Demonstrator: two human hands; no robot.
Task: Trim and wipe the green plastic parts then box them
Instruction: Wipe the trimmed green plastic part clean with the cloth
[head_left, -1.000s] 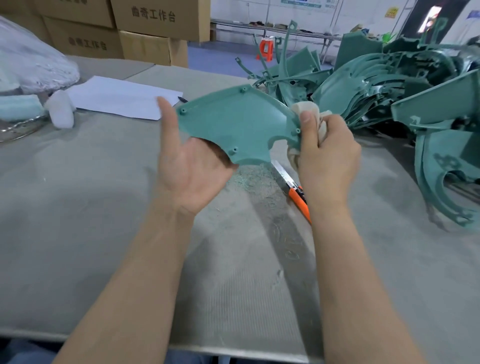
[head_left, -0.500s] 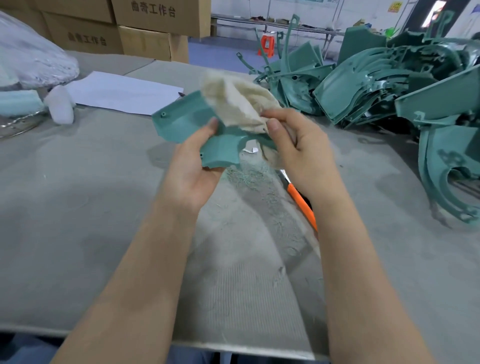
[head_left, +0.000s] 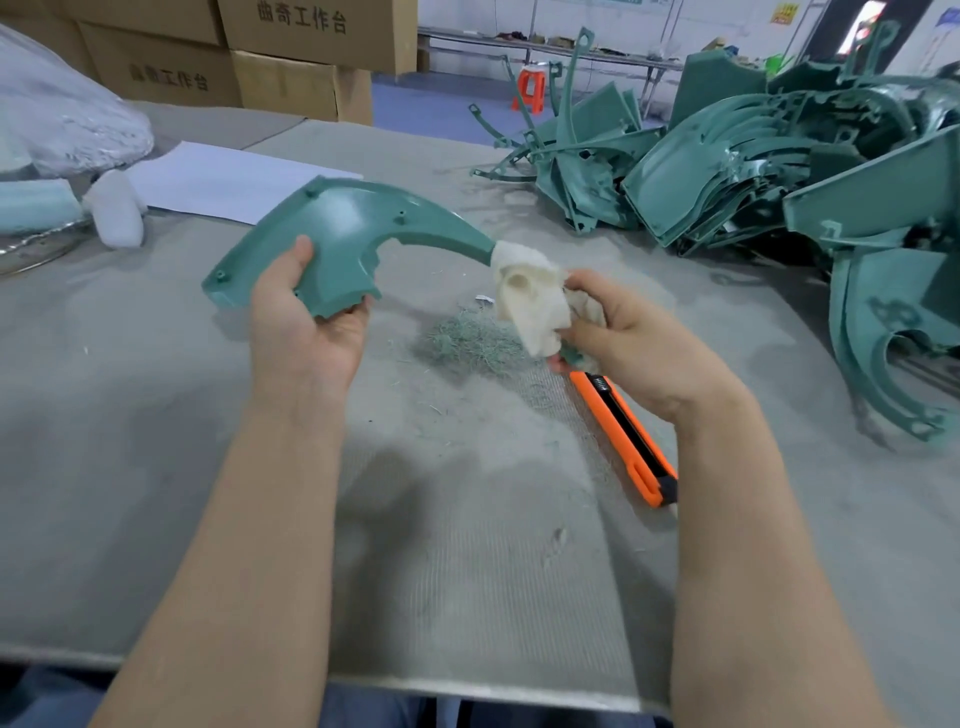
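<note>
At ten o'clock a white sheet of paper (head_left: 228, 182) lies flat on the grey fabric-covered counter (head_left: 467, 571). Brown cardboard boxes (head_left: 311, 31) are stacked behind it at eleven o'clock, probably kept close for the boxing step.

Just left of centre, the curved green plastic part (head_left: 353, 234) is held clear of the counter by the left hand (head_left: 306, 322). Its broad end is gripped with the thumb on the upper face and the fingers curled underneath. The part is tilted so that its narrow arm runs out towards three o'clock, which steadies it and offers the arm to the wiping hand.

Below the part, at the centre, a small mound of fine green shavings (head_left: 472, 343) is spread on the counter, so trimming is judged to be done over this spot.

The arm's far end is covered by a bunched cream cloth (head_left: 530, 296), which is pinched round it by the clenched fingers of the right hand (head_left: 639, 348). How much of the tip is wrapped cannot be told, since it is hidden by the cloth. Wiping is taken to be the step in hand.

At four o'clock an orange utility knife (head_left: 623, 436) lies on the counter beneath the right wrist, laid aside but within reach. From one to three o'clock a tangled heap of green plastic parts (head_left: 779, 171) is piled on the counter, presumably waiting their turn.
</note>
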